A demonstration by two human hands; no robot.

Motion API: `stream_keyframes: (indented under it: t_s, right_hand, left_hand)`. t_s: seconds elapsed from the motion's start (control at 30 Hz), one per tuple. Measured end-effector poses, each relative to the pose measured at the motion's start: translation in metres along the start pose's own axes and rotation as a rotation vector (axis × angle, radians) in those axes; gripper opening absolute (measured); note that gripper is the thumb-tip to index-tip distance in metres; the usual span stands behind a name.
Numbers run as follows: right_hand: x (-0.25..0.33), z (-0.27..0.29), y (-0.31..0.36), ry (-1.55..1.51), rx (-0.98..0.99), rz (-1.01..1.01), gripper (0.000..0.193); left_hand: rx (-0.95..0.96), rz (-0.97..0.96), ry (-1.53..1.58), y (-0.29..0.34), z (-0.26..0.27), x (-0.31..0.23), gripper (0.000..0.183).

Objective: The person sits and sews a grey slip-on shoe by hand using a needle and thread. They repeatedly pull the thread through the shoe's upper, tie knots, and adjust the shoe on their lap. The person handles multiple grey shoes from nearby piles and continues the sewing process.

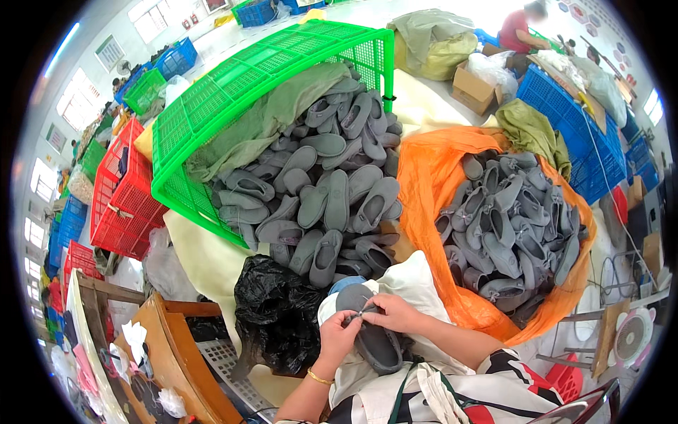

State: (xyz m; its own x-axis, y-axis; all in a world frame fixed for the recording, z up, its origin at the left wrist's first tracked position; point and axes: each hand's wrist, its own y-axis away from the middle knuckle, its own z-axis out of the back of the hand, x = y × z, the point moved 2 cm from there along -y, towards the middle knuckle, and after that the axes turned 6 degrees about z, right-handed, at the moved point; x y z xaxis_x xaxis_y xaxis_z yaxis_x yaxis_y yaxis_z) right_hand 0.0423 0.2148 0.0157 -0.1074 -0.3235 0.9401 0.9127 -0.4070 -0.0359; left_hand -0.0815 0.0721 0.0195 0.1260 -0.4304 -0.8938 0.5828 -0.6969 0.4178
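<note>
A grey fabric slipper (380, 351) rests on the white cloth over my lap, its toe pointing away from me. My left hand (337, 335) pinches a small detail on the slipper's upper from the left. From the right, my right hand (393, 314) pinches the same spot, and the fingertips of both hands nearly meet. What sits between them is too small to make out. Just beyond is a heap of grey slippers (335, 201) spilling from a tipped green plastic crate (233, 88). On the right, more grey slippers (519, 237) fill an orange sack (424, 205).
A black plastic bag (272, 311) lies left of my lap, beside a wooden table (187, 360). Red crates (123, 194) stand farther left, a blue crate (575, 134) at the right. At the back right are a cardboard box (474, 88) and another person (521, 32). A fan (631, 338) stands right.
</note>
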Motion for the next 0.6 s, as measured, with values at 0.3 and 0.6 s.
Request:
stream_keyframes:
  t_s: [0.3,0.6]
  right_hand:
    - [0.021,0.015,0.029,0.545,0.143,0.027,0.035]
    - [-0.005,0.040,0.037,0.308,-0.238,0.111,0.029]
  left_hand:
    - [0.091,0.247,0.245,-0.008,0.011,0.005,0.017]
    - [0.144,0.284,0.307,-0.006,0.009,0.002,0.018]
